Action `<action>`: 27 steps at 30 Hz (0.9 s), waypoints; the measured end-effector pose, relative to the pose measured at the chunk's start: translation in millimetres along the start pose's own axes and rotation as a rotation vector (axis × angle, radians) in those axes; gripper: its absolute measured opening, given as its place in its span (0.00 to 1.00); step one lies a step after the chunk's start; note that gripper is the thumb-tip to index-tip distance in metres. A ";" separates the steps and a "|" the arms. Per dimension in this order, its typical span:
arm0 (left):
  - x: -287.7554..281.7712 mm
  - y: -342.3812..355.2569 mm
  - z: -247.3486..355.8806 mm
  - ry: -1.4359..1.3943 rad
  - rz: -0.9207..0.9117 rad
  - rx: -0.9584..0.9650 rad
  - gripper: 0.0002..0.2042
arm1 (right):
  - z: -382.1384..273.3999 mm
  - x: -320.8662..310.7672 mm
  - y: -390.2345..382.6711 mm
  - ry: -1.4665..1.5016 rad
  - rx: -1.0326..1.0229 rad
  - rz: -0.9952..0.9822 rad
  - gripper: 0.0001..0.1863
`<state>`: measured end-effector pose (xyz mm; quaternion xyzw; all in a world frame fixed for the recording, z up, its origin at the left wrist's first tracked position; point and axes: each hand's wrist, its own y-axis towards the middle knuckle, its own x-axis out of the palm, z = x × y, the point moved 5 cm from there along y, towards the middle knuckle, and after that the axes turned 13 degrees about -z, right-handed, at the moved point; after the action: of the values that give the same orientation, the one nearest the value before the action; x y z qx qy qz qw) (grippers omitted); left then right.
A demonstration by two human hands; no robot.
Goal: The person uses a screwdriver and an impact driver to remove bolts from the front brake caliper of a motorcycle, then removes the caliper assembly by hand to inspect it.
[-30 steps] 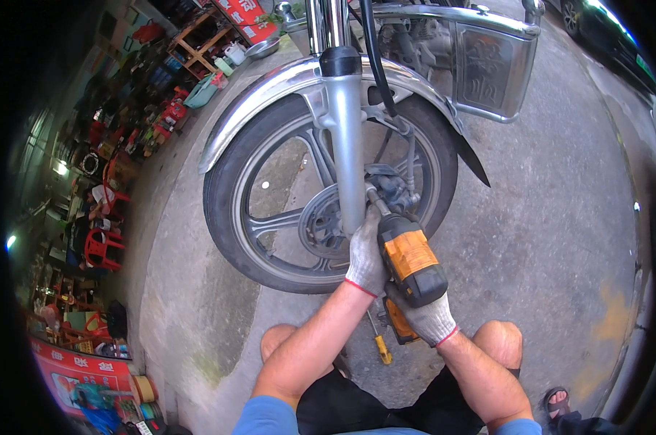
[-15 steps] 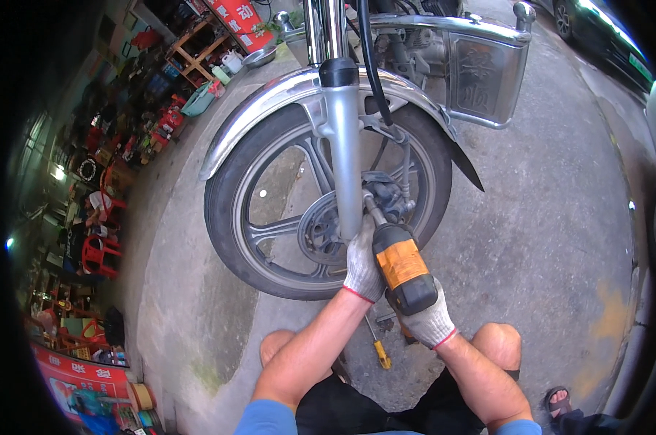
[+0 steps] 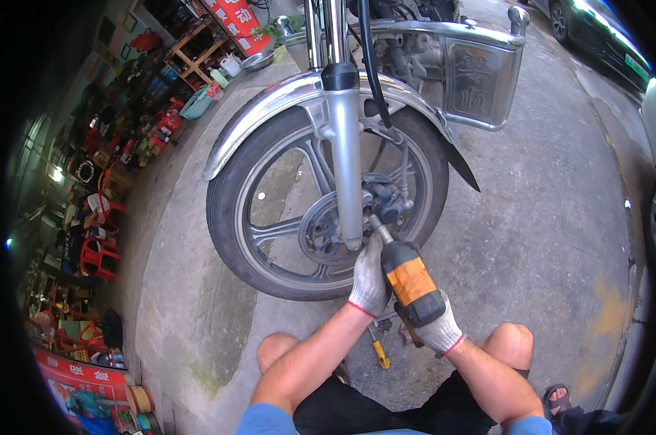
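Observation:
My right hand (image 3: 439, 326), in a white knit glove, grips an impact wrench (image 3: 413, 281) with a black body and orange band. Its socket (image 3: 379, 228) points up at the brake caliper (image 3: 386, 199) of a motorcycle front wheel (image 3: 234, 239). The socket tip is close to the caliper's lower part; I cannot tell whether they touch. My left hand (image 3: 370, 279), also gloved, is beside the wrench's nose, just under the foot of the silver fork leg (image 3: 347, 159). Its fingers are partly hidden, so their grip does not show.
A screwdriver with a yellow handle (image 3: 381, 354) lies on the concrete between my knees. Above the wheel are a chrome fender (image 3: 252, 119) and a metal side guard (image 3: 480, 80). Cluttered shelves and red chairs (image 3: 100, 255) line the left. Parked cars (image 3: 600, 43) stand at right.
The impact wrench and my right hand have shifted down and to the right, drawing the socket back from the caliper. My left hand has moved slightly the same way.

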<state>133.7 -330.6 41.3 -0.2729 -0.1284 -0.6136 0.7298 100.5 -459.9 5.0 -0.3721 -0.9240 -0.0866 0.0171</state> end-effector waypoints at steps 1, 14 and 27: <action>-4.7 -2.5 -9.2 -0.037 -0.001 -0.046 0.22 | 7.4 -0.6 -4.9 0.053 0.054 0.025 0.19; -0.9 17.2 -55.3 -0.002 -0.092 -0.160 0.25 | 11.5 -21.7 -25.7 -0.436 0.266 0.059 0.21; -7.3 34.8 -58.7 0.007 -0.063 -0.165 0.21 | 16.8 -26.6 -13.1 -0.454 0.188 0.135 0.17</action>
<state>157.1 -353.8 -18.9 -0.3259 -0.0836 -0.6456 0.6856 111.2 -484.5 -16.0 -0.4398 -0.8811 0.0869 -0.1507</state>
